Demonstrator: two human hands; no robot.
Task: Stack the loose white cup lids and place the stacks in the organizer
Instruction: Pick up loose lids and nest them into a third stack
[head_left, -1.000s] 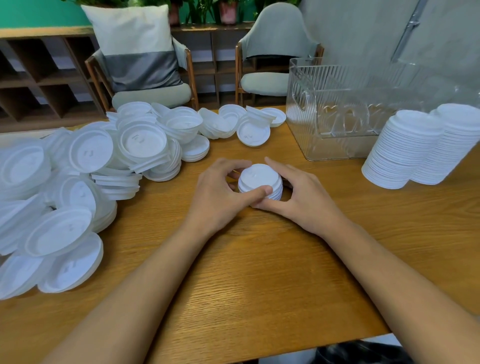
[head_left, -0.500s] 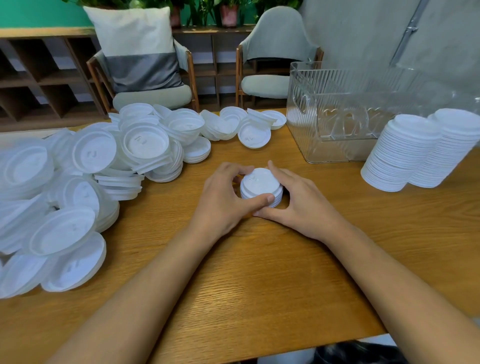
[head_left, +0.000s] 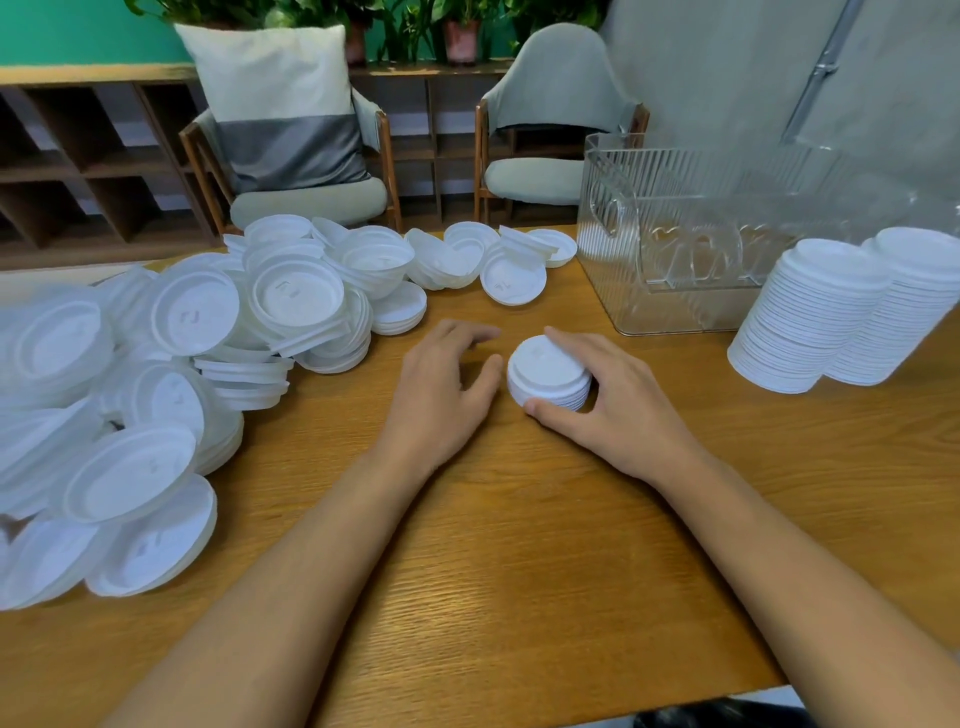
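Observation:
A short stack of white lids (head_left: 549, 374) stands on the wooden table (head_left: 519, 545) near its middle. My right hand (head_left: 608, 400) grips this stack, thumb at its near side and fingers round its right and far side. My left hand (head_left: 441, 389) lies just left of the stack, fingers relaxed, holding nothing. A big heap of loose white lids (head_left: 171, 364) covers the table's left side. The clear plastic organizer (head_left: 727, 234) stands at the back right, with two tall lid stacks (head_left: 852, 312) leaning in front of it.
More loose lids (head_left: 493, 260) lie along the table's far edge. Behind the table stand two chairs, one with a cushion (head_left: 285, 109) and one grey (head_left: 550, 119), and wooden shelves (head_left: 67, 166). The table's front edge (head_left: 571, 722) runs close to my body.
My left hand has let go of the short stack and drawn a little to the left. My right hand keeps its hold on the stack.

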